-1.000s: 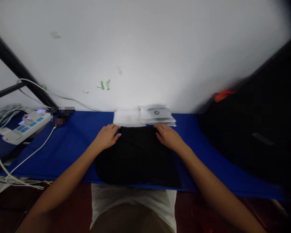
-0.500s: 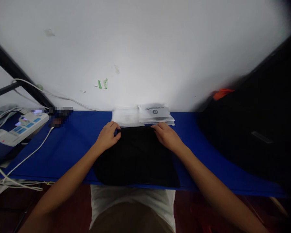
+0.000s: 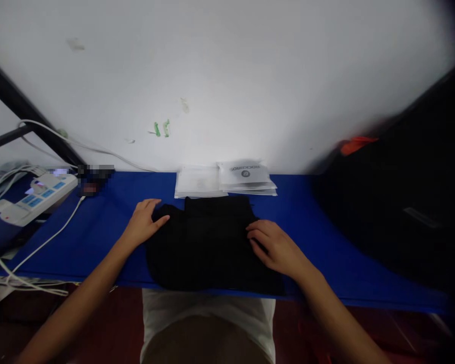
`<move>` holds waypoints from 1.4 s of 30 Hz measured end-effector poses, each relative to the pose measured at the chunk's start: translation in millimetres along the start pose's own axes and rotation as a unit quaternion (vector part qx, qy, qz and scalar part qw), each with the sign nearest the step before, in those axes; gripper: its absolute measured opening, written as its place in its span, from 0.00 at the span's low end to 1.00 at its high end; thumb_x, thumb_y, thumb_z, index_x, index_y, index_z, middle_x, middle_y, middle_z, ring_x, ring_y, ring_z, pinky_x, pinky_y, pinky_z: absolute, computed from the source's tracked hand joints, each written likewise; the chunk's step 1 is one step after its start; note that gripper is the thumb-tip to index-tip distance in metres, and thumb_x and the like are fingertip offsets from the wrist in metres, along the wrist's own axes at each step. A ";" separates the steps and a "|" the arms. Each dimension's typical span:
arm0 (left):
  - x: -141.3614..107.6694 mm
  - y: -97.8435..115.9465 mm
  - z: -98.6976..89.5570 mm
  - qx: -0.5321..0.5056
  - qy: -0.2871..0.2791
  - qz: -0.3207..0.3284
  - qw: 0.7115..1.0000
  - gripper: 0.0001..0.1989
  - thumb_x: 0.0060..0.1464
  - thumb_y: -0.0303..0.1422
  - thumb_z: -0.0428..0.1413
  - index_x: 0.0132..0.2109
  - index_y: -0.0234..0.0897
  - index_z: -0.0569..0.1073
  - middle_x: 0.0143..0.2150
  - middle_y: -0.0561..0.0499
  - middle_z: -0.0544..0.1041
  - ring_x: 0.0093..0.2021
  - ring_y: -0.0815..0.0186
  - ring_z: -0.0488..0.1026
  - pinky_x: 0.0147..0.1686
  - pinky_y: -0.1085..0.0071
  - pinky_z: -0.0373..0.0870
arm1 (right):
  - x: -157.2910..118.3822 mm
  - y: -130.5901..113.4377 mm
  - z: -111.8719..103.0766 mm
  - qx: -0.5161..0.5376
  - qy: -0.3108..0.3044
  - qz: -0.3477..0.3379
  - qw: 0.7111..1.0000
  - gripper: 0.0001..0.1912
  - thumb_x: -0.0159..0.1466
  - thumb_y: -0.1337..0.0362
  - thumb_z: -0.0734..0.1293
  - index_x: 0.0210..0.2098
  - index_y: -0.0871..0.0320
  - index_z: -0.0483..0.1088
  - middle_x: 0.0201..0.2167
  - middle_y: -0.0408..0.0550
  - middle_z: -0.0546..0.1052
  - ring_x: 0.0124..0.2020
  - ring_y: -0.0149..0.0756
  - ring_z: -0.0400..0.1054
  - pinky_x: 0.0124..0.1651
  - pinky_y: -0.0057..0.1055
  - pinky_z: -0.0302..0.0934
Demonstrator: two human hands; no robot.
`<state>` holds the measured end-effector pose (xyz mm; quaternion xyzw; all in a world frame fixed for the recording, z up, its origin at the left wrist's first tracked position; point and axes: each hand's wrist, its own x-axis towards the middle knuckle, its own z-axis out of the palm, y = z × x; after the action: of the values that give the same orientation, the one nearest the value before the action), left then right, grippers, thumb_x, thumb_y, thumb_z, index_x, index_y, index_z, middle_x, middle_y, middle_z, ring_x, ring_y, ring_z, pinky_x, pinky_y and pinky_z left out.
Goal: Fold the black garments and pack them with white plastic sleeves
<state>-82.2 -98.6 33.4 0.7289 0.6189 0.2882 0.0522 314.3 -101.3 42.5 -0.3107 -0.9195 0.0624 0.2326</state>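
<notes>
A piece of black cloth (image 3: 212, 247), perhaps a garment, lies spread on the blue table, with a raised rectangular section along its far edge. At its left corner is my left hand (image 3: 143, 222), fingers and thumb apart, the fingertips beside or just touching the cloth. On the right side of the cloth rests my right hand (image 3: 275, 245), palm down, its fingers a little bent and apart. Neither hand visibly grips the fabric. Just beyond the cloth lie frosted plastic pouches: a plain one (image 3: 200, 181) and a small stack with printed lettering (image 3: 246, 177).
The blue tabletop (image 3: 94, 242) meets a white wall (image 3: 235, 76) at the back. A white power strip (image 3: 41, 197) with tangled cables sits at the left. A large black mass (image 3: 402, 202) with an orange piece (image 3: 358, 145) fills the right.
My hands have released the far edge of the black cloth. The left hand moved left and the right hand came nearer. The cloth's far section now shows a stepped fold.
</notes>
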 end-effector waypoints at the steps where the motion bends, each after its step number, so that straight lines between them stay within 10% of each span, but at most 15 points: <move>1: 3.1 -4.6 1.6 -0.009 -0.007 -0.007 1.000 0.18 0.55 0.42 0.57 0.49 0.37 0.72 0.50 0.43 0.75 0.53 0.52 0.71 0.54 0.52 0.67 | -1.2 0.7 1.9 0.003 0.006 0.004 1.000 0.09 0.65 0.69 0.60 0.41 0.57 0.70 0.43 0.55 0.76 0.47 0.45 0.70 0.51 0.48 0.66; 7: -10.2 15.8 -20.6 -0.092 0.079 0.076 0.990 0.03 0.56 0.33 0.53 0.36 0.39 0.71 0.43 0.47 0.77 0.46 0.61 0.74 0.50 0.60 0.70 | -3.7 -3.7 8.3 0.027 0.046 0.041 0.998 0.09 0.66 0.67 0.60 0.41 0.56 0.72 0.42 0.54 0.77 0.47 0.45 0.71 0.51 0.47 0.67; 13: -43.6 27.4 -41.5 -0.076 -0.117 0.208 0.968 0.07 0.56 0.26 0.52 0.36 0.40 0.74 0.49 0.46 0.76 0.52 0.59 0.71 0.51 0.59 0.68 | -5.0 -2.6 9.5 0.041 0.045 0.044 0.997 0.07 0.67 0.67 0.61 0.41 0.56 0.70 0.41 0.53 0.77 0.48 0.45 0.71 0.51 0.47 0.67; 18: -50.7 8.0 -31.5 -0.045 -0.096 0.131 0.986 0.10 0.62 0.34 0.52 0.33 0.39 0.74 0.50 0.46 0.76 0.51 0.58 0.71 0.52 0.58 0.68 | -6.9 -0.2 9.7 0.058 0.057 0.052 0.995 0.07 0.66 0.67 0.62 0.42 0.54 0.70 0.41 0.52 0.77 0.48 0.44 0.71 0.50 0.46 0.67; 24: -49.2 -5.2 -24.9 0.002 -0.077 0.077 0.994 0.18 0.56 0.40 0.57 0.52 0.40 0.70 0.56 0.42 0.70 0.56 0.52 0.67 0.55 0.51 0.67 | -7.7 -0.4 9.2 0.067 0.058 0.063 0.994 0.06 0.68 0.66 0.61 0.41 0.54 0.70 0.41 0.52 0.77 0.47 0.45 0.71 0.49 0.47 0.66; 33: -46.7 6.5 -38.8 -0.147 -0.106 0.024 0.983 0.08 0.57 0.39 0.56 0.36 0.39 0.69 0.42 0.49 0.76 0.42 0.62 0.72 0.42 0.65 0.71 | -13.9 0.8 5.9 0.070 0.163 0.103 0.979 0.11 0.67 0.65 0.63 0.49 0.53 0.67 0.43 0.51 0.76 0.45 0.44 0.71 0.48 0.44 0.67; 37: -29.2 5.6 -57.2 -0.247 0.022 -0.162 0.955 0.17 0.45 0.43 0.64 0.34 0.38 0.68 0.26 0.58 0.68 0.25 0.70 0.65 0.25 0.75 0.62 | -16.9 2.1 4.4 0.079 0.194 0.134 0.969 0.11 0.67 0.63 0.63 0.49 0.52 0.66 0.42 0.50 0.76 0.44 0.43 0.71 0.47 0.41 0.67; 42: -5.8 13.5 -58.0 -0.373 0.222 -0.241 0.868 0.30 0.30 0.39 0.71 0.43 0.39 0.70 0.34 0.56 0.73 0.31 0.69 0.71 0.32 0.74 0.69 | -17.5 3.5 5.0 0.085 0.183 0.152 0.967 0.10 0.67 0.61 0.63 0.48 0.53 0.67 0.42 0.50 0.76 0.42 0.42 0.72 0.45 0.39 0.67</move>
<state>-99.0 -123.4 85.2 0.4002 0.6166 0.6305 0.2492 326.1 -108.8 30.3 -0.4321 -0.7944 0.1170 0.4106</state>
